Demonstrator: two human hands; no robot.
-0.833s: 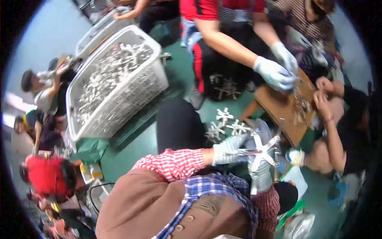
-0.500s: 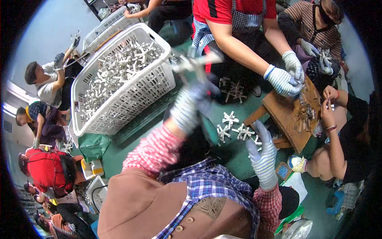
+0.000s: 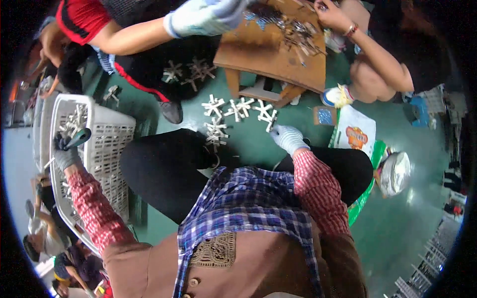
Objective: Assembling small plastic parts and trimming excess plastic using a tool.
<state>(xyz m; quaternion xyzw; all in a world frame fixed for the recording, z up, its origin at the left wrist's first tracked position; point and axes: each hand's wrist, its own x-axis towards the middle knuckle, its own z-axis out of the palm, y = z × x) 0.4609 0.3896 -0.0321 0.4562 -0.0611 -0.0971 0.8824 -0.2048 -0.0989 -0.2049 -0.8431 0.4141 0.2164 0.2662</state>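
Note:
My left hand [image 3: 67, 151], in a grey glove, is at the white plastic basket [image 3: 110, 118] on the left. It is closed around a tool with a rounded dark green handle [image 3: 80, 137]; the tool's kind is unclear. My right hand [image 3: 289, 139], in a striped glove, is low over the floor ahead of my right knee. Its fingers are closed at the lower end of a white star-shaped piece [image 3: 268, 118]. More such pieces lie to its left, among them a white star-shaped piece [image 3: 213, 105] and a small pile [image 3: 216, 131].
A wooden stool [image 3: 273, 54] bearing small metal parts stands ahead, with a co-worker's gloved hand [image 3: 206, 17] and another person's bare hand [image 3: 334, 17] above it. To the right are a small box of blue bits [image 3: 325, 116], a white-and-green sack [image 3: 356, 133] and a silvery bundle [image 3: 395, 173].
The view has swung right and down. My left hand has moved left to the basket, and the white piece it held no longer shows. My right hand has come down from raised to the floor pieces.

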